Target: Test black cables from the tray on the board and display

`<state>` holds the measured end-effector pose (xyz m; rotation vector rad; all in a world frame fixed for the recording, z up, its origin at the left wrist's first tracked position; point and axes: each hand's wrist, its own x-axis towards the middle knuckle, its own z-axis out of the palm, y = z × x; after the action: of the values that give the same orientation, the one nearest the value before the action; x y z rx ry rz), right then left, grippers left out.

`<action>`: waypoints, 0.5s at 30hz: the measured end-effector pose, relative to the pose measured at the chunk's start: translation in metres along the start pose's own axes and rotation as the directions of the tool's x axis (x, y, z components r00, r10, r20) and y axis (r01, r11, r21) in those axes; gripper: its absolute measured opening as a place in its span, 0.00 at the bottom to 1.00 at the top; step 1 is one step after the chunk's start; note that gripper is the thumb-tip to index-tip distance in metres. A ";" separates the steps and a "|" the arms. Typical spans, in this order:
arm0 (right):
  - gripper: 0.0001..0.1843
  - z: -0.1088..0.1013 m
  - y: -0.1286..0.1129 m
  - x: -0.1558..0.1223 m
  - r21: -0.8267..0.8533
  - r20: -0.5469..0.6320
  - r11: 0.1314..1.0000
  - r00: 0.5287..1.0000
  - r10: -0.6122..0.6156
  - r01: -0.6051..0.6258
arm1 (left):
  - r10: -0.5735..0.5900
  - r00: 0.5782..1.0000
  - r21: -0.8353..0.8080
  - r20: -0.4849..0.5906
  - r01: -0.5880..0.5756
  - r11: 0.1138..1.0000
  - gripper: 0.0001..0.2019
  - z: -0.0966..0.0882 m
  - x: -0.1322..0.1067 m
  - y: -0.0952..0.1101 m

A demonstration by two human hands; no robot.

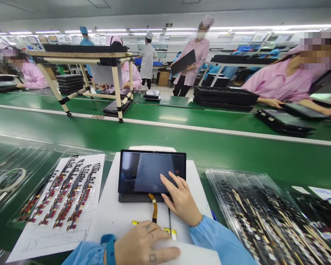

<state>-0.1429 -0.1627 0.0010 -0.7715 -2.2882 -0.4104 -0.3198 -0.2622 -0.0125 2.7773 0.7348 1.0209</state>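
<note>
A dark tablet screen leans on a black stand in front of me, its display lit with a small red dot at the right. My right hand has its fingers spread over the screen's lower right part, at or just above the glass. An orange-brown flex cable runs down from under the screen. Low in the view, my left hand grips a white panel, thumb on top and fingertips partly hidden behind it. Yellow-edged parts show just beyond that hand.
Small cable boards lie in rows on paper at left, near a tape roll. A clear tray of dark strips stands at right. Beyond the green conveyor belt are a pipe-frame rack, black trays and several co-workers.
</note>
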 end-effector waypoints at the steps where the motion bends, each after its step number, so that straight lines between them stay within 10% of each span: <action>1: 0.33 -0.001 0.000 0.000 -0.011 -0.020 1.000 1.000 0.012 -0.012 | -0.001 1.000 0.004 0.004 0.001 1.000 0.13 0.001 0.000 0.000; 15: 0.33 0.003 0.009 -0.017 -0.006 -0.199 0.971 0.952 0.233 -0.238 | 0.011 1.000 0.035 0.006 -0.012 0.999 0.12 0.000 0.004 0.001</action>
<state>-0.1286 -0.1617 -0.0124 -0.9626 -1.9822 -0.3926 -0.3170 -0.2607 -0.0095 2.8163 0.7443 1.0112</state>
